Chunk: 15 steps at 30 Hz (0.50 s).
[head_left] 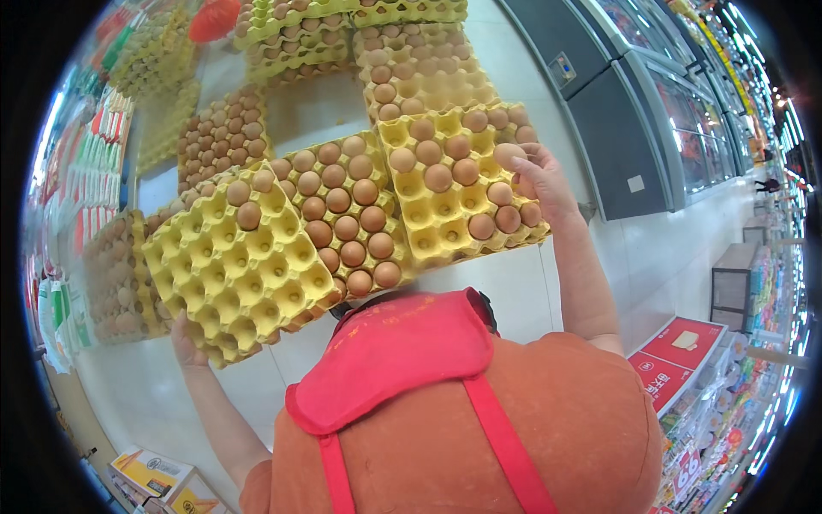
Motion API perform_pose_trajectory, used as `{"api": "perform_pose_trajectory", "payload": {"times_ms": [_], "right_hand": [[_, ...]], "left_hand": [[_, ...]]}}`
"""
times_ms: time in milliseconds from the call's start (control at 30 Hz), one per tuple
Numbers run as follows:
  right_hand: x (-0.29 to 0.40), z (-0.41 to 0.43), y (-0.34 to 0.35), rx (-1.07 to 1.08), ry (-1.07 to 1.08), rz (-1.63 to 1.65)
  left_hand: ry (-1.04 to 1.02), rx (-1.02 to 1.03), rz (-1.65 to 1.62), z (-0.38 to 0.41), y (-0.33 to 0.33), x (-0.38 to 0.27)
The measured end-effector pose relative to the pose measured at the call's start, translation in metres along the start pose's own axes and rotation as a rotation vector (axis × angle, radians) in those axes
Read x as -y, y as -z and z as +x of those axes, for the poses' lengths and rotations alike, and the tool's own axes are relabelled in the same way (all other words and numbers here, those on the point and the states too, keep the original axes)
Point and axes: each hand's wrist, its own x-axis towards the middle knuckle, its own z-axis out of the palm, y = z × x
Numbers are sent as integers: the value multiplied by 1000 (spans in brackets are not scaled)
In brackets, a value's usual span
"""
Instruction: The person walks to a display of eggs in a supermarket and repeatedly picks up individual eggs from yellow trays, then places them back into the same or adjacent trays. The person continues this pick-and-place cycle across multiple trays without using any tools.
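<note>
My right hand (538, 177) holds a brown egg (509, 156) in its fingertips over the right side of a yellow egg tray (420, 243). That tray has eggs in some cups and bare cups at its left and front. My left hand (188, 340) is at the near left edge of another yellow egg tray (247, 270), which is tilted and has only a few eggs at its far end; its fingers are partly hidden by the tray. Between the two lies a tray of brown eggs (352, 254), with eggs in most visible cups.
Stacked egg trays (302, 45) stand farther off, beside another tray of eggs (225, 132). Grey refrigerated cabinets (616, 141) with glass doors line the right. Cardboard boxes (157, 475) sit at the lower left, and a shelf with a red sign (674, 360) is at the lower right.
</note>
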Motion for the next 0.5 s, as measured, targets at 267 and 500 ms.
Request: {"api": "perform_pose_trajectory", "payload": {"times_ms": [267, 500], "right_hand": [[5, 6, -14, -42, 202, -1017], [-1, 29, -17, -14, 273, -903]], "left_hand": [[-6, -75, 135, -11, -24, -5], [-60, -60, 160, -17, -31, -3]]}}
